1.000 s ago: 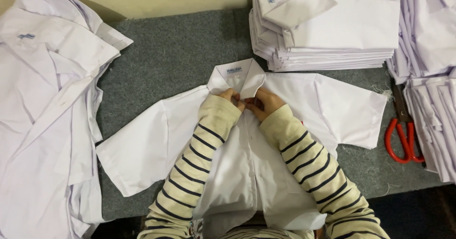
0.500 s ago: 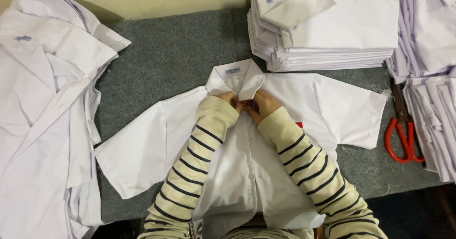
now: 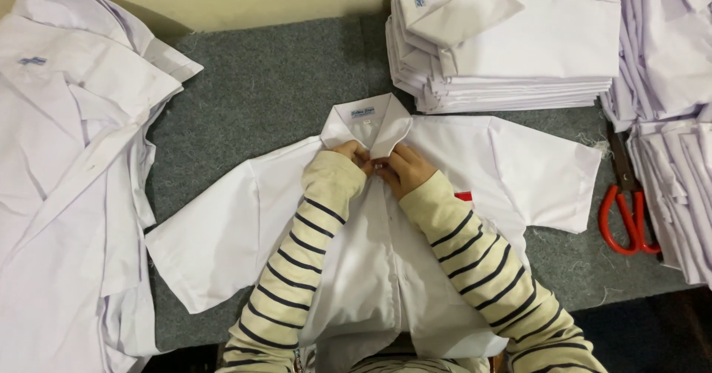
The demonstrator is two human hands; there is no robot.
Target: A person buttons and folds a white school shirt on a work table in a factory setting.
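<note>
Grey felt tabletop [image 3: 282, 84], flat white cotton shirt [image 3: 222, 239], left hand [image 3: 348, 153] and right hand [image 3: 404, 169] — grips pinching its collar [image 3: 371, 124]

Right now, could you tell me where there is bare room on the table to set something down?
Bare grey mat lies between the loose shirt pile, the folded stack and the spread shirt. The right side by the scissors is crowded.

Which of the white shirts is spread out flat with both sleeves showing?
The white short-sleeved shirt in the middle of the grey mat, under both hands at its collar. The shirts at the top are folded in a stack, and those at left lie in a loose heap.
</note>
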